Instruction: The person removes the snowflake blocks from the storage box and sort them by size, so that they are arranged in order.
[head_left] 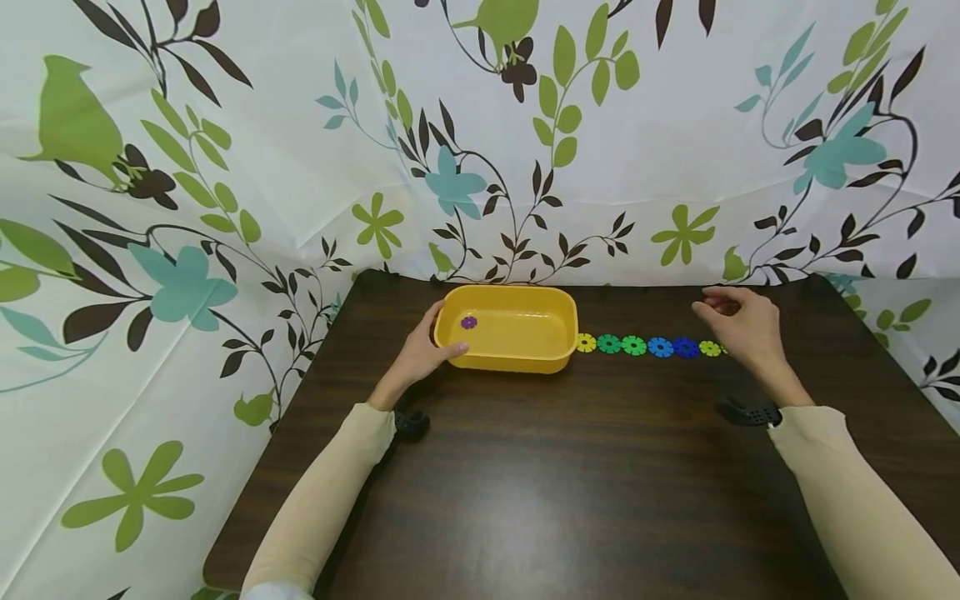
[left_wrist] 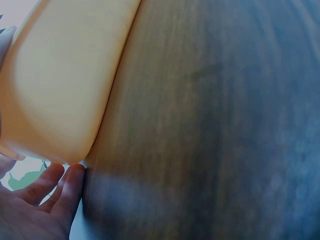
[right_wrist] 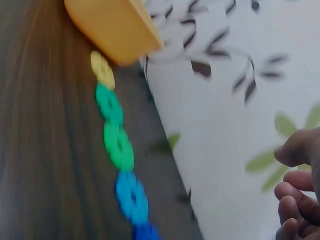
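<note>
My left hand grips the left end of a yellow plastic tub, its thumb over the front rim. In the left wrist view, fingertips touch the tub's outer wall. One purple flower-shaped disc lies in the tub. From the tub's right end runs a row of notched discs in yellow, green and blue, among them a bright green disc and a dark blue disc. Over the row's right end hovers my right hand, fingers loosely bent with nothing seen between them. It partly hides the last disc.
Everything stands toward the back of a dark wood-grain table. A white cloth with printed leaves and birds hangs behind the table and along its left side. A black band sits at my right wrist.
</note>
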